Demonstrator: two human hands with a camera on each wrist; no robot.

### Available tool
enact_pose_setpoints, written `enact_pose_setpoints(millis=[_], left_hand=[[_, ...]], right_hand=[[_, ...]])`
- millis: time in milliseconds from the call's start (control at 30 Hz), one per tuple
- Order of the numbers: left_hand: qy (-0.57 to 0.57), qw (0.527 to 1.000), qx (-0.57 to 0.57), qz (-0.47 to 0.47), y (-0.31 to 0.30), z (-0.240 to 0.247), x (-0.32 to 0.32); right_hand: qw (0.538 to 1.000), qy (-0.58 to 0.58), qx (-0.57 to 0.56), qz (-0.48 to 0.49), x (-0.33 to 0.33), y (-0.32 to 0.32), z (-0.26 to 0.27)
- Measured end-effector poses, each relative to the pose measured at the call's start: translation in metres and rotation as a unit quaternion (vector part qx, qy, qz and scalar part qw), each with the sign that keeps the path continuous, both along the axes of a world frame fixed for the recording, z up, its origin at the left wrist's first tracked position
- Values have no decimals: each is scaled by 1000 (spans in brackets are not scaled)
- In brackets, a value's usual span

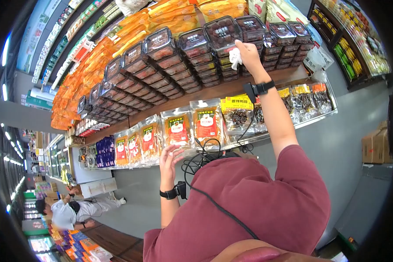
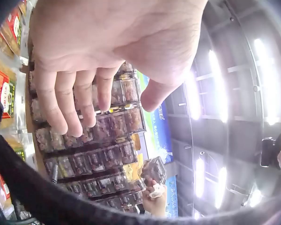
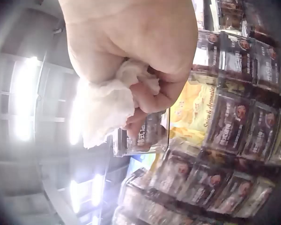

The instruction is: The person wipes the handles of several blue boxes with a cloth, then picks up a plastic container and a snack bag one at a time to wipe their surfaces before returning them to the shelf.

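Observation:
My right hand [image 1: 250, 57] holds a crumpled white tissue [image 3: 107, 105] in its curled fingers. The same hand grips the edge of a clear plastic food box [image 1: 222, 34] with dark contents and white print on its lid. In the left wrist view this box [image 2: 154, 169] stands out above the stacks. Stacks of similar boxes [image 1: 194, 43] fill the shelf on both sides of it. My left hand [image 1: 168, 159] hangs with relaxed fingers and holds nothing. Nearest to it is a clear bag with a red label [image 1: 177, 126] in the front row.
Orange snack bags [image 1: 170, 17] are heaped behind the boxes. Bags with yellow labels [image 1: 236, 105] lie along the front ledge. Loose black cables [image 1: 201, 161] hang before my body. Another person [image 1: 81, 209] is farther off at left. A cardboard carton [image 1: 375, 145] stands at right.

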State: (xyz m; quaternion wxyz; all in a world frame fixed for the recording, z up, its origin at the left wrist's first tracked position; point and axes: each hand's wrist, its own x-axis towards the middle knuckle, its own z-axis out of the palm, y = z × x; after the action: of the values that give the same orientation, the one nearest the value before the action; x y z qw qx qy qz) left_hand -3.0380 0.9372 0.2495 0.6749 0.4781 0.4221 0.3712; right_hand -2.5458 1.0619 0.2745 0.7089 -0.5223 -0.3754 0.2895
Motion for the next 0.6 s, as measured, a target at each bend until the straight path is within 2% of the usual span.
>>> enact_pose_setpoints(millis=[67, 167, 233, 300, 333, 433, 467, 500, 567, 600], left_hand=[[2, 1000, 15, 1, 4, 4, 5], [-13, 999, 42, -18, 10, 6, 15], [-28, 998, 50, -22, 9, 15, 25], [-119, 987, 40, -104, 8, 38, 34], [-122, 987, 19, -105, 8, 41, 35], [-180, 980, 29, -76, 5, 41, 34], [-164, 984, 36, -58, 1, 62, 42], [-166, 984, 38, -54, 0, 57, 42], [-104, 985, 131, 41, 2, 47, 39], [-114, 984, 129, 47, 0, 51, 39]], right_hand=[[999, 12, -3, 44, -19, -29, 14], [996, -63, 12, 65, -42, -61, 9], [991, -61, -23, 120, -73, -93, 24], [981, -40, -31, 186, -105, -104, 6], [972, -41, -43, 229, -122, -110, 5], [928, -26, -103, 357, -177, -125, 17], [909, -57, -97, 401, -187, -124, 21], [887, -83, -94, 444, -197, -127, 22], [866, -64, -58, 492, -214, -128, 8], [861, -68, -73, 498, -218, -127, 6]])
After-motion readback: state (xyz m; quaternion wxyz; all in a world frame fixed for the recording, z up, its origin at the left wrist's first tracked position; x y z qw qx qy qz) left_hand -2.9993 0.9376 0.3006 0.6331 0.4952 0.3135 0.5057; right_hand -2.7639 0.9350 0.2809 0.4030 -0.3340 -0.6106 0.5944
